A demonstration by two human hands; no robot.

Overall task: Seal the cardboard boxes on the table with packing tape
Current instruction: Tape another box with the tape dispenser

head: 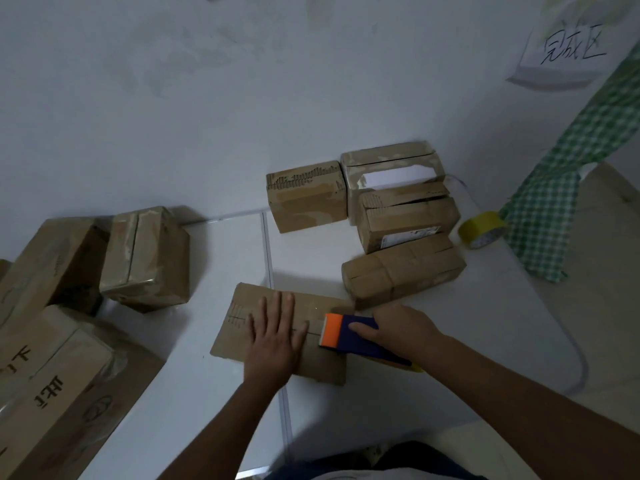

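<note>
A flat cardboard box (242, 320) lies on the white table (194, 375) in front of me. My left hand (275, 341) presses flat on its top, fingers spread. My right hand (398, 329) grips a blue tape dispenser (360, 337) with an orange front, whose front edge rests on the box's right end, just right of my left fingertips. Several taped boxes stand behind: one (306, 195) at the back middle, a stack (405, 199) to its right, and a wrapped one (405, 275) lying nearest the dispenser.
A yellow tape roll (481, 228) sits at the right beside a green checked cloth (568, 188). More boxes crowd the left: a taped one (145, 258) and large cartons (45, 375). A paper sign (568, 50) hangs on the wall at upper right.
</note>
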